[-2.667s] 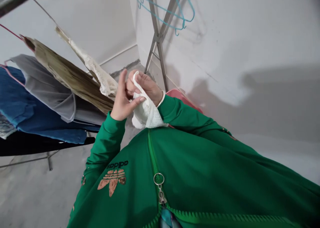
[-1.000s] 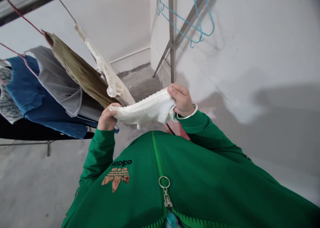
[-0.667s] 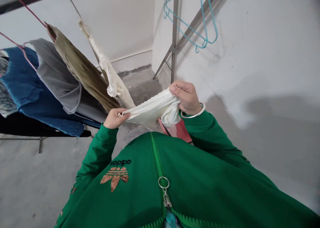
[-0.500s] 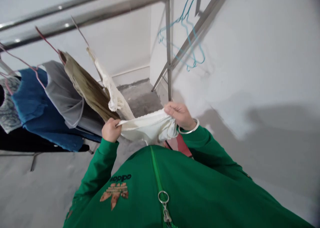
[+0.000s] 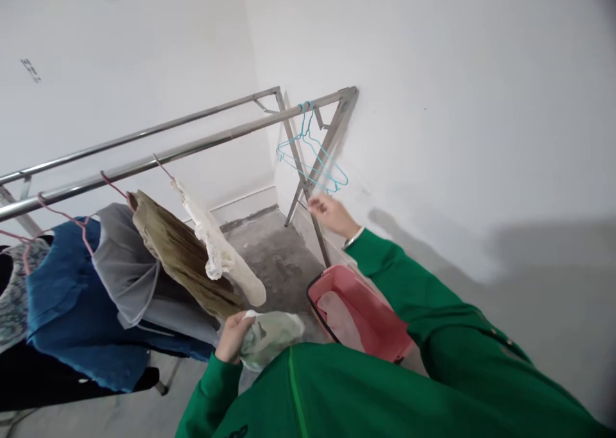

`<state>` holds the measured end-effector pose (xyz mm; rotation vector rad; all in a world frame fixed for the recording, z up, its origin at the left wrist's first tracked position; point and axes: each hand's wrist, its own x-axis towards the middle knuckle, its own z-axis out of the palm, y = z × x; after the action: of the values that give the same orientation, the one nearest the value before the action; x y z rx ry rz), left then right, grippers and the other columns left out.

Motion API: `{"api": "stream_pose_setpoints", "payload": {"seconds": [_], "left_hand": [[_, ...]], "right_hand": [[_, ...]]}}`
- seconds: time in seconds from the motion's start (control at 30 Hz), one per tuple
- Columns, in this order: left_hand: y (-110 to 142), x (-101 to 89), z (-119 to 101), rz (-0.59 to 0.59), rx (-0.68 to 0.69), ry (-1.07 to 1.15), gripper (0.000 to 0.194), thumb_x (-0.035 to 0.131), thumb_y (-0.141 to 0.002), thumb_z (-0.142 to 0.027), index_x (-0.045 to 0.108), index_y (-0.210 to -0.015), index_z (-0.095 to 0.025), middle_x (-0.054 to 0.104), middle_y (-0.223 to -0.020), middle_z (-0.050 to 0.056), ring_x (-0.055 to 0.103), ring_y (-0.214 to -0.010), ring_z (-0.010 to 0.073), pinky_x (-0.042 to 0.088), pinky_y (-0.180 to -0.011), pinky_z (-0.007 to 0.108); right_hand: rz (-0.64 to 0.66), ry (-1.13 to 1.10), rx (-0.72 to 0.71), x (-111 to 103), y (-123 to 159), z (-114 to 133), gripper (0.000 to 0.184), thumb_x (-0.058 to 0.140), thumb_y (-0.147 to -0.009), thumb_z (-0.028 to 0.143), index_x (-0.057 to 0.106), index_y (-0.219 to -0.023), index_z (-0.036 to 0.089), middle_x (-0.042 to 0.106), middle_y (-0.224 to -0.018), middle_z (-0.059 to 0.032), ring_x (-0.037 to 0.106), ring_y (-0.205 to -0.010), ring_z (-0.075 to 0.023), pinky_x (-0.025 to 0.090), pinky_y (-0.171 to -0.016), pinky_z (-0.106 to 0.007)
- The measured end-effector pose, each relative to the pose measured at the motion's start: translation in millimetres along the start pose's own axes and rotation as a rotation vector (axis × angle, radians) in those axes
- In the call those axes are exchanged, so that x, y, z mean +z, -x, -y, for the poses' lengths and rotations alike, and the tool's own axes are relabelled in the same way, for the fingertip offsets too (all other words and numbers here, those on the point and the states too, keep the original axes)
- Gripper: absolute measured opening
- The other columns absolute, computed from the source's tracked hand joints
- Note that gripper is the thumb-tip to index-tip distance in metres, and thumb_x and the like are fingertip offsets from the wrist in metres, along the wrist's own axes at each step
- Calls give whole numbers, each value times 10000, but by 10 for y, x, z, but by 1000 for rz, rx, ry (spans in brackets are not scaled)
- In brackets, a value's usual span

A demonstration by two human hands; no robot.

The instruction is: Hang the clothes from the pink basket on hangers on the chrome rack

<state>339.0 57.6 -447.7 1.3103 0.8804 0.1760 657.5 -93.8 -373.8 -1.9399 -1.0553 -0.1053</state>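
Left hand clenched on white cloth, low at 7 o'clock of view, against chest. Cloth bunched, gathered in fist, not spread flat. Right hand open, empty, fingers loose, just below blue hanger at 12 o'clock on steel rack. Pink basket at 5 o'clock.

bare laundry-drying corner of a home or utility room

a steel drying rack carries clothes on hangers, with a teal wire hanger at its far end. a pink plastic laundry basket sits on the rough concrete floor, between plain white walls with a low skirting strip.
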Motion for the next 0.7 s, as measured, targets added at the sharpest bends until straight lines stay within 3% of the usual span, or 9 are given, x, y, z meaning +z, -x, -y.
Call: {"api": "stream_pose_setpoints", "payload": {"seconds": [0.07, 0.13, 0.23, 0.4, 0.57, 0.7], "left_hand": [[-16, -11, 89, 24, -5, -14, 431, 825, -404, -490, 580, -501, -148, 554, -450, 7, 528, -466, 145, 385, -484, 241], [-37, -38, 173, 30, -12, -17, 473, 828, -394, -524, 562, -490, -144, 548, -452, 8, 498, -446, 124, 355, -468, 230], [-59, -90, 274, -2, -13, 25, 534, 832, -384, -583, 575, -509, -132, 548, -455, 13, 466, -431, 98, 331, -457, 215], [-30, -154, 342, -32, -12, 96, 584, 836, -377, -639, 615, -551, -127, 586, -489, 31, 498, -456, 111, 379, -486, 223], [8, -135, 252, -50, 23, 103, 580, 828, -426, -645, 643, -586, -120, 597, -497, 34, 512, -466, 109, 382, -494, 213], [16, -28, 44, -88, 29, 62, 584, 831, -402, -634, 665, -609, -113, 620, -522, 35, 539, -503, 127, 410, -518, 225]], "right_hand": [[-206, 199, 28, -235, -416, -29, 229, 511, -873, 294, 578, -1027, 137, 623, -1048, -126, 588, -907, -200, 469, -843, -332], [-257, 444, 73, -391, -760, -69, 300, 564, -860, 320, 578, -1073, 110, 604, -1121, -178, 556, -1039, -265, 448, -899, -385], [-176, 692, 168, -444, -1112, -171, 433, 620, -827, 305, 551, -1156, 32, 585, -1166, -259, 509, -1139, -349, 424, -920, -445], [-74, 654, 340, -357, -1419, -357, 305, 490, -864, 154, 579, -1137, 52, 639, -1087, -250, 583, -1052, -308, 434, -848, -387], [-249, 398, 256, -367, -1359, -415, 287, 359, -910, 218, 634, -943, 141, 670, -1017, -167, 593, -951, -246, 434, -804, -327], [-338, 59, 96, -198, -732, -563, 236, 399, -869, 290, 598, -851, 163, 609, -753, -63, 550, -716, -178, 434, -714, -294]]}}
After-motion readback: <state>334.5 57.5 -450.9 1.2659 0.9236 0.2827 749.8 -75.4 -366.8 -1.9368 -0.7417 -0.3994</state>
